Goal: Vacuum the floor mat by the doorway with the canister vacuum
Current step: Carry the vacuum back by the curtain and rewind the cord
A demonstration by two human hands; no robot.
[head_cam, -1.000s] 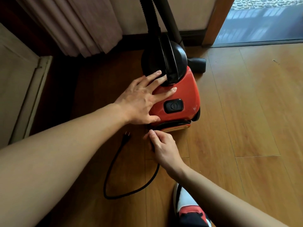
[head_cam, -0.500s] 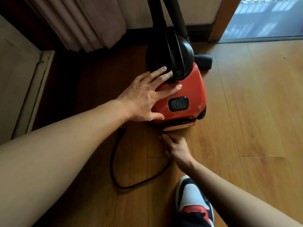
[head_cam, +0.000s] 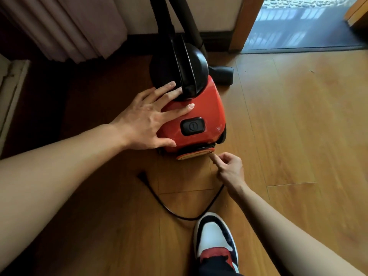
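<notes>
A red canister vacuum (head_cam: 205, 104) with a black dome and handle stands on the wood floor, its black power button (head_cam: 192, 126) facing me. My left hand (head_cam: 145, 120) lies flat on its left side, fingers spread, holding nothing. My right hand (head_cam: 231, 170) is curled at the vacuum's rear right corner, with the forefinger touching the orange rear disc. The black power cord (head_cam: 179, 215) runs in under that hand and loops across the floor to its plug (head_cam: 141, 175). A dark mat (head_cam: 298, 36) lies in the doorway at the top right.
The black hose (head_cam: 161, 20) and wand rise behind the vacuum, and the floor nozzle (head_cam: 221, 74) lies to its right. A curtain (head_cam: 79, 26) hangs at the top left. My shoe (head_cam: 215, 238) stands just below the cord loop. A wooden door frame (head_cam: 247, 22) edges the doorway.
My right hand has slid rightwards along the vacuum's rear, and the cord's near end has followed it. The left hand stays flat on the body. The view has shifted a little.
</notes>
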